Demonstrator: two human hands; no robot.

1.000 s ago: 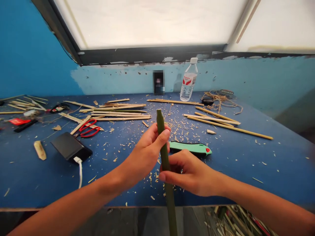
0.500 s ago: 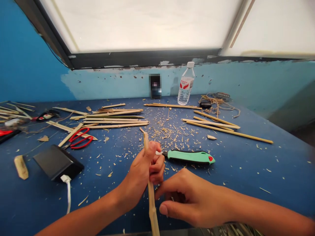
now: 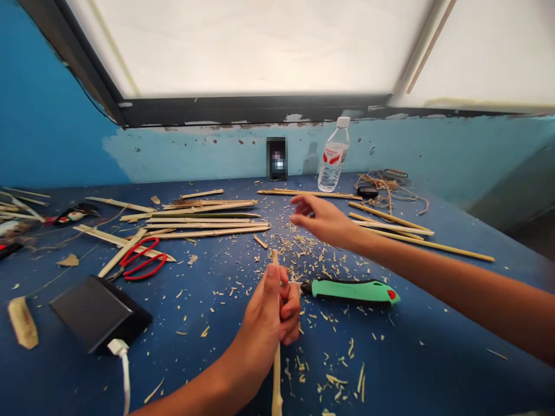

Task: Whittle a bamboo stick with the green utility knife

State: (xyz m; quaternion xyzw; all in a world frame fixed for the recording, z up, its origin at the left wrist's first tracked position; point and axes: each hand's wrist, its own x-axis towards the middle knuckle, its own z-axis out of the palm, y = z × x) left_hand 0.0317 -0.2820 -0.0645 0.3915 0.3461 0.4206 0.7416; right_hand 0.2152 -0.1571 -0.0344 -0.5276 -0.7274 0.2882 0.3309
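Observation:
My left hand (image 3: 269,315) is wrapped round a pale bamboo stick (image 3: 276,378), which points away from me. Its thumb lies along the upper part of the stick, whose tip pokes out above. Just right of those fingers a knife with a green handle (image 3: 353,291) lies on the table, part of its blade hidden behind the hand. Farther out, my right hand (image 3: 319,221) is held over the shavings (image 3: 281,248), its fingers curved and apart with nothing between them. Near its fingertips lie long thin bamboo sticks (image 3: 303,192).
Split bamboo strips (image 3: 208,226) lie at centre left, beside red-handled scissors (image 3: 145,268). A black device (image 3: 102,312) with a white cable (image 3: 125,375) sits closer. Behind stand a water bottle (image 3: 333,159) and a blurred phone-like object (image 3: 276,159). More sticks (image 3: 437,245) and twine (image 3: 390,188) lie right.
My right hand has moved from beside my left hand, near me, forward to the far middle of the table. More shavings show in front. My left hand keeps hold of the bamboo stick.

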